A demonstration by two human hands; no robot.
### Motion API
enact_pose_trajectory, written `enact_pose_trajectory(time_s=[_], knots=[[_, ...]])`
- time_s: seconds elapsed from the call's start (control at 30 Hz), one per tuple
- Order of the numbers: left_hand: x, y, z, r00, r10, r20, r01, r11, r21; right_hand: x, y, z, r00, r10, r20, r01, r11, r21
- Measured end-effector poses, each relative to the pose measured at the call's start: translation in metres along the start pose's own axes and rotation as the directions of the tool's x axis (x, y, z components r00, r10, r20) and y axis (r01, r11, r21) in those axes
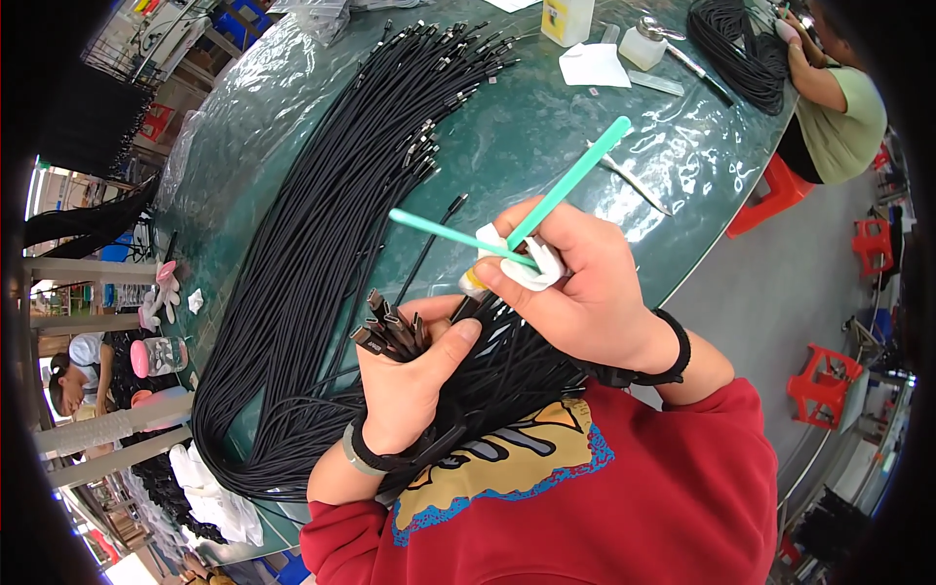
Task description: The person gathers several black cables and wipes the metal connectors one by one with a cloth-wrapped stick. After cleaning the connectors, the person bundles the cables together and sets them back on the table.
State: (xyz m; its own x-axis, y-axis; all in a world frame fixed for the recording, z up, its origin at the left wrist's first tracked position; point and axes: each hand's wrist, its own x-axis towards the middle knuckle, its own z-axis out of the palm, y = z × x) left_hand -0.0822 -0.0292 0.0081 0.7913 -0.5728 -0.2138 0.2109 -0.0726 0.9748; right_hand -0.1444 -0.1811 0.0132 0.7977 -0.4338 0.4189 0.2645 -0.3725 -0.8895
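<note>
Left grip (pixel 405 385) clasps connectors (pixel 374 339) | right grip (pixel 595 292) pinches white wad (pixel 548 265), green sticks (pixel 575 176) | apparently wiping | next: likely needs steady contact

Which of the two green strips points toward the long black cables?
The thinner-looking green strip, reaching left from the right hand; the broader green strip points up and right.

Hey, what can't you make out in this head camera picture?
Head view: the exact number of black connectors; they overlap, and the left hand hides parts.
Head view: whether the two green strips join; the white wad and the right hand cover where they meet it.
Head view: the black cable coil's full outline; the top edge cuts it off.
</note>
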Motion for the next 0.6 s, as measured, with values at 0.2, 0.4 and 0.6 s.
enact_pose_trajectory(time_s=[0.2, 0.4, 0.6], knots=[[-0.0008, -0.0012, -0.0021, 1.0, -0.007, -0.015, 0.007, 1.0, -0.007, -0.0058, 0.0039, -0.0045, 0.997, -0.072, 0.036, 0.074, 0.996, -0.044], [-0.0026, -0.0034, -0.001, 0.999, 0.033, -0.023, -0.032, 0.999, 0.02, -0.0035, 0.0046, -0.0027, 0.99, -0.142, 0.016, 0.142, 0.989, -0.047], [-0.0012, -0.0014, -0.0006, 1.0, 0.001, -0.031, 0.0, 1.0, 0.026, -0.0013, 0.0069, -0.0037, 0.984, -0.18, 0.002, 0.18, 0.979, -0.091]])
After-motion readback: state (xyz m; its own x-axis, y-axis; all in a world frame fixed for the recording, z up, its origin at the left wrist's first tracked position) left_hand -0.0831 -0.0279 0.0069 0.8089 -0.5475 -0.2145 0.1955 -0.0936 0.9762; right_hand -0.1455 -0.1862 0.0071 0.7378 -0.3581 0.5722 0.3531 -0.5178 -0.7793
